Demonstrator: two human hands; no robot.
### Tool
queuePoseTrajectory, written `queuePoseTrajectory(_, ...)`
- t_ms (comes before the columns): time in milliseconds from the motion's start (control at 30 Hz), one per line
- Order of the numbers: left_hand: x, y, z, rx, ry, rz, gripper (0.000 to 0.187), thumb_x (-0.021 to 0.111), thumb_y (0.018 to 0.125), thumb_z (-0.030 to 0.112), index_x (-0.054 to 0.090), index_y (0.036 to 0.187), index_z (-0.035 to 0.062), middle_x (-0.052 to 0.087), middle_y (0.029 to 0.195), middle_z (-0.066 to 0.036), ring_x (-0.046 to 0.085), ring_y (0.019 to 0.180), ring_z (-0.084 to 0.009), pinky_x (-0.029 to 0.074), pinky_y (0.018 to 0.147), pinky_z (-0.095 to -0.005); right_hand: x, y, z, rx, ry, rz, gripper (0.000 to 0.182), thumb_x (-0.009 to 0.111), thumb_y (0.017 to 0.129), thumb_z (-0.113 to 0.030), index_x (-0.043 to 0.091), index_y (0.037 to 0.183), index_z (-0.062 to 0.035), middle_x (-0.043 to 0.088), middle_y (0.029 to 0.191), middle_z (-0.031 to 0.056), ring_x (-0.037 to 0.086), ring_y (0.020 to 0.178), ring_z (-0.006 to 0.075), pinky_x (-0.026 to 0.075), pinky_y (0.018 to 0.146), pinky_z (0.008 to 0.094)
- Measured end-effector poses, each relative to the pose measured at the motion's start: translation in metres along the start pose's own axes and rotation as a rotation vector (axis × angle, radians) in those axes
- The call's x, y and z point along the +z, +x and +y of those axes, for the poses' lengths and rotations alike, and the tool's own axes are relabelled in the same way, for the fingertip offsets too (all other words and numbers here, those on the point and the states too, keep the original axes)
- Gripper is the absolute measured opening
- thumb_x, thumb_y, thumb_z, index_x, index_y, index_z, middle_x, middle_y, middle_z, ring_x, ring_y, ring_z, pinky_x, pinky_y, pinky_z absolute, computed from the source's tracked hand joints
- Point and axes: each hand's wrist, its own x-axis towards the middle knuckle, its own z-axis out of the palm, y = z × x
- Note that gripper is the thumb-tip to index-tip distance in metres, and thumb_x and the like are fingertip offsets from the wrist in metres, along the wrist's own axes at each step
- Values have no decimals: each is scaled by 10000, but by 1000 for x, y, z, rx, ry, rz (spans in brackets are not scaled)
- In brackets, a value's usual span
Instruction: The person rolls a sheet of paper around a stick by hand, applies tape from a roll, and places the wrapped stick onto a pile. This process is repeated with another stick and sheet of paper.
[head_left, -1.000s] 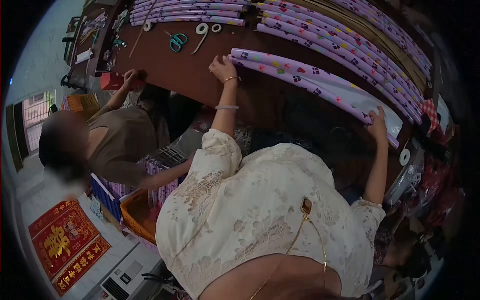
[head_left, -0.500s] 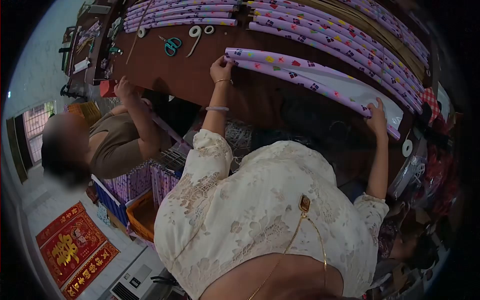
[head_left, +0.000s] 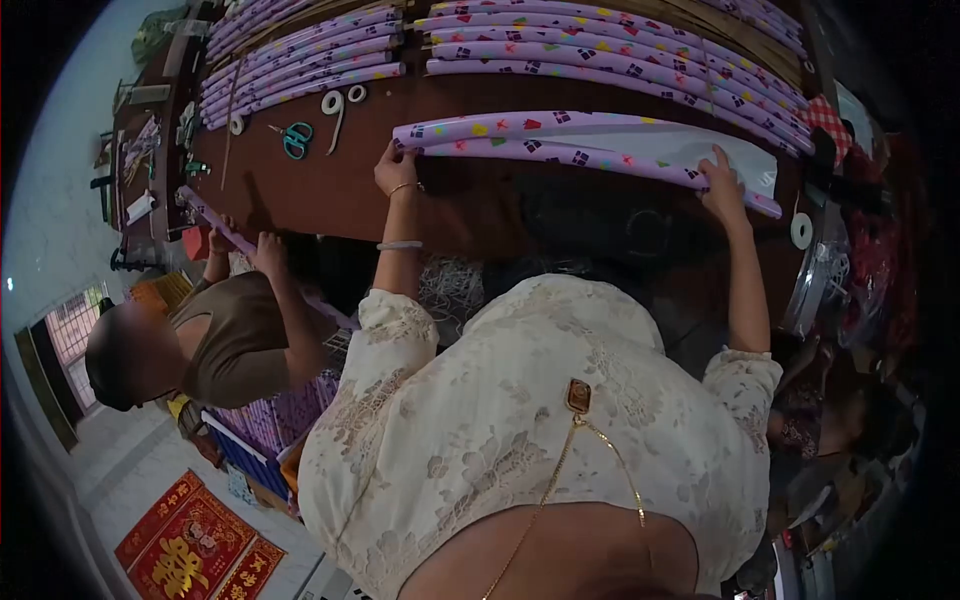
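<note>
A sheet of purple patterned wrapping paper [head_left: 560,152] lies partly rolled in front of me, its white inner side showing between two rolled edges toward the right. At its left end, my left hand [head_left: 400,172] is closed around the near roll. My right hand [head_left: 723,190] grips the same near roll close to its right end, with the index finger raised over the white side. Beyond the paper, several finished wrapping paper rolls [head_left: 600,72] lie side by side.
On the brown table [head_left: 330,195] are teal-handled scissors [head_left: 295,140], a tape roll [head_left: 333,102] and another tape roll [head_left: 802,231] at the right edge. To the left, a co-worker [head_left: 240,325] holds a thin purple roll [head_left: 218,220]. Another stack of rolls [head_left: 300,70] lies back left.
The camera view has shifted slightly. My hands keep hold of the paper's near roll at both ends. The co-worker's hands now hold a purple roll up at the table's edge.
</note>
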Motion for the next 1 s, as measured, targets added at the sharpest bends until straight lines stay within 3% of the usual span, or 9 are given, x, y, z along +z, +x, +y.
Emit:
queuePoseTrajectory(200, 0, -3, -1, -114, -291, -71, 442, 694, 708, 154, 558, 1098, -5, 624, 986, -117, 578, 848, -144, 442, 744, -273, 11, -6, 8, -71, 50, 162, 337, 635, 662, -15, 503, 956, -110, 233, 1372, 82, 417, 1074, 390, 294, 862, 648)
queuePoseTrajectory(267, -13, -15, 23, 90, 28, -129, 406, 649, 754, 202, 538, 1048, -55, 610, 925, -151, 571, 846, -252, 427, 776, -327, 9, -12, 3, -42, 29, 167, 334, 629, 661, -19, 508, 959, -111, 234, 1371, 93, 412, 1067, 390, 290, 860, 649)
queuePoseTrajectory(333, 4, -29, 32, 558, 407, 555, 319, 588, 795, 167, 502, 1019, -43, 563, 960, -169, 518, 917, -314, 386, 835, -375, 3, -16, -1, -22, 56, 167, 317, 618, 660, -7, 516, 943, -107, 237, 1367, 106, 400, 1075, 392, 273, 860, 663)
queuePoseTrajectory(400, 6, -71, 90, 740, 153, 354, 293, 569, 791, 134, 486, 1014, -36, 524, 1025, -179, 470, 993, -339, 351, 881, -405, 12, -13, 5, -46, 73, 193, 291, 592, 664, 19, 522, 920, -101, 244, 1359, 122, 407, 1061, 394, 258, 856, 676)
queuePoseTrajectory(500, 32, -97, 125, 1114, 121, -521, 330, 612, 745, 123, 506, 1043, 28, 542, 1022, -162, 495, 980, -347, 379, 857, -418, 5, -14, -3, 12, -10, 154, 309, 651, 642, -38, 530, 911, -131, 259, 1361, 89, 430, 1052, 349, 290, 844, 613)
queuePoseTrajectory(633, 87, -111, 152, 1158, 275, -577, 388, 667, 693, 187, 518, 1029, 62, 554, 1023, -140, 513, 955, -335, 414, 819, -397, 8, -12, -4, 31, -22, 156, 304, 649, 644, -42, 530, 910, -130, 246, 1364, 90, 430, 1052, 345, 281, 850, 617)
queuePoseTrajectory(833, 114, -96, 160, 1105, 689, -1007, 390, 728, 578, 269, 544, 847, 55, 558, 917, -132, 551, 849, -302, 468, 701, -391, 0, -28, -14, -66, 13, 229, 317, 557, 690, 31, 533, 986, -78, 249, 1320, 169, 432, 1019, 362, 249, 861, 673)
queuePoseTrajectory(933, 84, -98, 165, 1150, 632, -869, 356, 720, 565, 259, 550, 811, 65, 554, 893, -129, 551, 836, -302, 472, 678, -394, -30, -48, -38, -152, -113, 471, 331, 623, 650, -36, 529, 965, -83, 370, 1170, 165, 469, 957, 316, 321, 806, 593)
queuePoseTrajectory(1000, 76, -93, 149, 1151, 539, -808, 319, 696, 578, 222, 548, 821, 78, 555, 887, -123, 551, 812, -319, 471, 663, -405, -30, -47, -51, -147, -54, 381, 338, 629, 641, -48, 529, 961, -91, 400, 1136, 148, 471, 962, 304, 335, 792, 546)
